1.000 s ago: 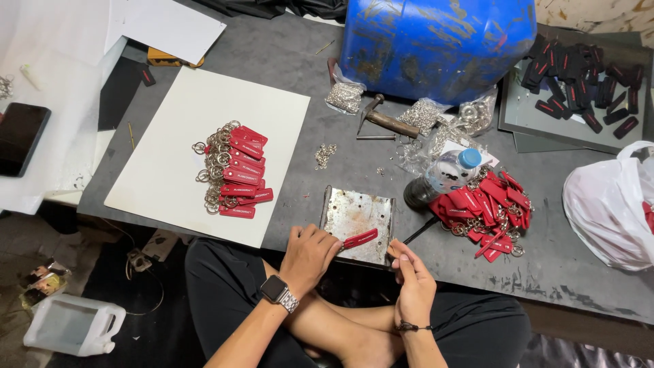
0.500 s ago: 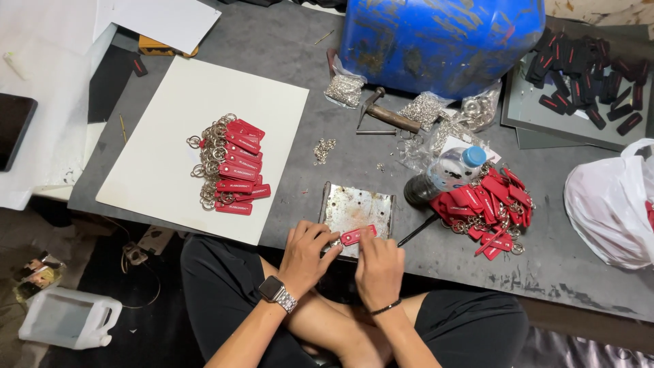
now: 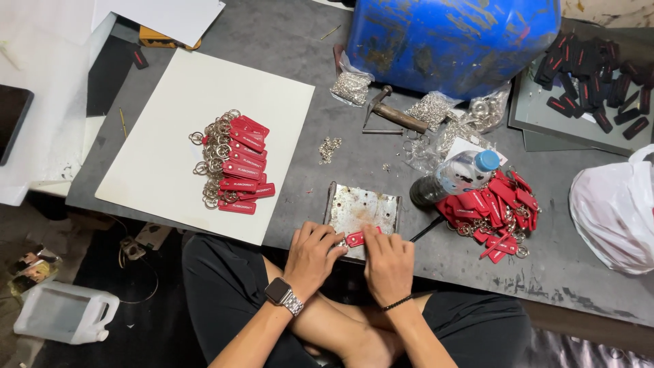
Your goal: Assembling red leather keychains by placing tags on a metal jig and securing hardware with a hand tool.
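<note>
One red tag (image 3: 355, 238) lies at the near edge of the metal plate (image 3: 361, 208), pinched between my two hands. My left hand (image 3: 313, 255) curls its fingers onto the tag's left end, closed on it; my right hand (image 3: 388, 262) presses down on the right end, fingers bent over it and gripping too. The plate sits flat on the grey desk (image 3: 381, 163) just in front of my crossed legs, its surface scuffed and stained.

Just right of the plate a thin black tool (image 3: 426, 230) lies on the desk, pointing toward a loose heap of red tags (image 3: 497, 204) with rings on them. A clear bottle (image 3: 463, 170) with a blue cap lies tilted against that heap. Beyond the plate are a small pile of rings (image 3: 330, 148), a hammer (image 3: 392, 114), and bags of silver rings (image 3: 429, 109) beside a big blue drum (image 3: 449, 37).

To the left, well apart from my hands, a white sheet (image 3: 170, 102) carries a neat stack of finished tags (image 3: 235, 163), rings all turned leftward. Far right there is a white plastic bag (image 3: 613, 208), and behind it a tray of black tags (image 3: 593, 61). A white jug (image 3: 65, 313) stands on the floor at lower left.
</note>
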